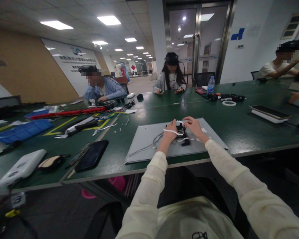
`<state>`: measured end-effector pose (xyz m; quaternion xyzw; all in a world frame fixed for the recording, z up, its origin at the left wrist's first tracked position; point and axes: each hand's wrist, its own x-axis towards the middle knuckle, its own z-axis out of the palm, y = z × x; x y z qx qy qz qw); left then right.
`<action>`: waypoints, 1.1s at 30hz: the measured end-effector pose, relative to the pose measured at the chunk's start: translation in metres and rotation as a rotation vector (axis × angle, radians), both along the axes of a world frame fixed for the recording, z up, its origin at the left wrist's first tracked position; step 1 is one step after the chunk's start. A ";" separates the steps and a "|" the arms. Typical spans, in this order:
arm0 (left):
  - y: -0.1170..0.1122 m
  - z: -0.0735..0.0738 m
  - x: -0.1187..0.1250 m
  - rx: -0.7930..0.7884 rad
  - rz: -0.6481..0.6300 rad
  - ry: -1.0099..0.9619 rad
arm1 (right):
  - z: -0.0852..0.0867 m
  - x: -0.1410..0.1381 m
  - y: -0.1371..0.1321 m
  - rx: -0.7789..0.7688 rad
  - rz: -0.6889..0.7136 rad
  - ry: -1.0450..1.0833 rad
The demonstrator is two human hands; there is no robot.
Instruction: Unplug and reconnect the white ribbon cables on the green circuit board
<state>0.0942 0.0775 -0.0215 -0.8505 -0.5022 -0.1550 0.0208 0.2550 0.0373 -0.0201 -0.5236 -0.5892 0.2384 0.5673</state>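
Observation:
A flat grey panel lies on the green table in front of me. On it sits a small dark device with a circuit board, partly covered by my hands. My left hand is at the device's left side, fingers bent and closed, with a thin white strip across its back. At the upper right of the device, my right hand has its fingertips pinched together near a small white piece. What each hand grips is too small to tell. A grey cable runs left across the panel. A black piece lies just below the device.
On the left are a black phone, a white box and a blue tray. Farther off stand a water bottle and a white tape roll. A black-topped white device lies right. Several people sit around the table.

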 end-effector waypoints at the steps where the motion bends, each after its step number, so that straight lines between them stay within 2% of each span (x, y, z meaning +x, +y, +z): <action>1: -0.001 0.001 0.000 -0.003 0.000 -0.014 | 0.001 -0.001 0.000 0.000 0.009 0.014; 11: -0.002 0.001 -0.001 0.007 -0.053 -0.015 | -0.007 -0.002 0.001 -0.183 0.091 0.067; 17: 0.001 -0.001 -0.001 0.007 -0.099 0.080 | -0.015 0.003 0.004 -0.222 -0.011 -0.053; 24: 0.000 0.000 -0.002 0.003 -0.109 0.113 | -0.008 0.003 -0.005 -0.234 -0.135 -0.357; 33: -0.008 0.011 -0.003 -0.016 -0.103 0.112 | 0.006 -0.008 -0.022 -0.303 -0.240 -0.858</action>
